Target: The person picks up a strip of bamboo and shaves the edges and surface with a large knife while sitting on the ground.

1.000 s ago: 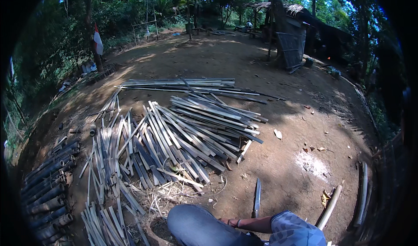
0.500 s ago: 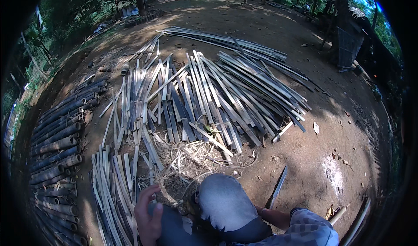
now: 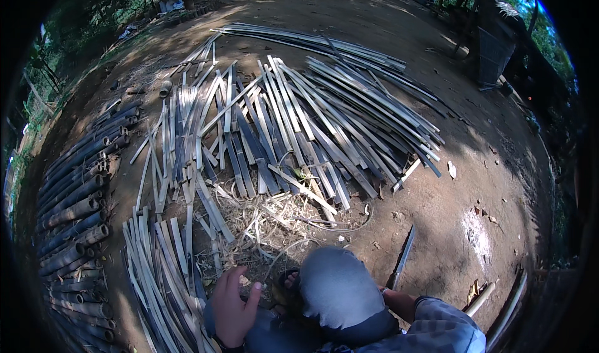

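A machete (image 3: 404, 253) with a long, straight dark blade points away from me, its tip on or just above the bare ground. At its near end is my right hand (image 3: 399, 302), closed around the handle; my right knee hides part of this hand. My left hand (image 3: 236, 306) is held over my left leg, empty, with thumb and fingers apart. Just beyond that hand lie pale, curly bamboo shavings (image 3: 262, 225). Close by on the left is a bundle of split bamboo strips (image 3: 153, 259).
A large, fanned-out pile of bamboo strips (image 3: 299, 128) covers the ground ahead. Uncut dark bamboo poles (image 3: 81, 209) are stacked along the left. Thin poles (image 3: 508, 309) lie at the near right. A tree trunk (image 3: 486, 16) stands at the far right.
My left hand has shifted to the right and turned, fingers still apart. The view has tipped slightly downward. The machete has hardly moved along the ground.
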A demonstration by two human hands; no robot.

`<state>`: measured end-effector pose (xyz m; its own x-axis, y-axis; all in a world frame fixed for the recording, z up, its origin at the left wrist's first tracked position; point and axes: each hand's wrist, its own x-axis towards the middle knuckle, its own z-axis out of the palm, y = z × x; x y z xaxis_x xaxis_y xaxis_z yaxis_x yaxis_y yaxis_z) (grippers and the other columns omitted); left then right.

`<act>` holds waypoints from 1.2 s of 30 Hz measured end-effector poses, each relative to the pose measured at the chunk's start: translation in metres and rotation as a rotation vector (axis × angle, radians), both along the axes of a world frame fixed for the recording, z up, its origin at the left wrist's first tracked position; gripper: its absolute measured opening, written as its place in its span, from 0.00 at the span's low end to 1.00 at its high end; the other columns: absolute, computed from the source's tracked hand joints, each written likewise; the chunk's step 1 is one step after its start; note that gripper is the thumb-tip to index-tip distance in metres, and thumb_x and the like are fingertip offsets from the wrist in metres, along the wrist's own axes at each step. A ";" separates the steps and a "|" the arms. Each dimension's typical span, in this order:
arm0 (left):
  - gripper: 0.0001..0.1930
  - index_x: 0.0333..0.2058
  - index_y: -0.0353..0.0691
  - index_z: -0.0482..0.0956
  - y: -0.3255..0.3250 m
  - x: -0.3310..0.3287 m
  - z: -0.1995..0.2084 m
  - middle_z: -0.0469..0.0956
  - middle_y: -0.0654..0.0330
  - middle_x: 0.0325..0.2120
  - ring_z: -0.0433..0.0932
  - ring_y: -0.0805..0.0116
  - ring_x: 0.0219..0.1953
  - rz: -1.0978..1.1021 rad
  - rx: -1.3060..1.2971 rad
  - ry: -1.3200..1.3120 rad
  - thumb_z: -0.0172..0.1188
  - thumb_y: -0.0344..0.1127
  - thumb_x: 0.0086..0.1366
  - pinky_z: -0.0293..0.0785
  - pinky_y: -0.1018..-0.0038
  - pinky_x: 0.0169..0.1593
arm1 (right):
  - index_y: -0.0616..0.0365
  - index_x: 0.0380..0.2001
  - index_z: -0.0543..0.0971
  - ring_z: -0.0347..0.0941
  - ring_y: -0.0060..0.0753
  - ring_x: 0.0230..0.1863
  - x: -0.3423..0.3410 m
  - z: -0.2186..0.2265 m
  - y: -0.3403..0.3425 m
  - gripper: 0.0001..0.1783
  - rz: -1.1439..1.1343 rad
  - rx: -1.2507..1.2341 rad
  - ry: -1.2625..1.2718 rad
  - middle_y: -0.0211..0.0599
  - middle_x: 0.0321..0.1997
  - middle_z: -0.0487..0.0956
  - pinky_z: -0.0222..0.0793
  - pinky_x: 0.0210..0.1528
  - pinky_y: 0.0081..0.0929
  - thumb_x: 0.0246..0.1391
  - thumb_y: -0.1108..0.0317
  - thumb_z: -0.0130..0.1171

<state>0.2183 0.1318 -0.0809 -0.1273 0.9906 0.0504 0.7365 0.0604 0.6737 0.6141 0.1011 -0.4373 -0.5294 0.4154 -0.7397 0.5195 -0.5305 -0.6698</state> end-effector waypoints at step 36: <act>0.17 0.44 0.34 0.72 0.025 0.019 0.006 0.74 0.48 0.40 0.73 0.50 0.46 0.033 -0.124 0.074 0.58 0.34 0.57 0.66 0.65 0.51 | 0.58 0.41 0.77 0.75 0.35 0.39 -0.010 -0.033 0.058 0.25 0.025 -0.005 0.138 0.42 0.38 0.80 0.70 0.44 0.32 0.55 0.46 0.51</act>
<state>0.2369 0.1572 -0.0747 -0.1602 0.9852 -0.0616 0.7803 0.1647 0.6033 0.6042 0.1589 -0.4703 -0.6366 0.3973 -0.6609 0.4353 -0.5223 -0.7333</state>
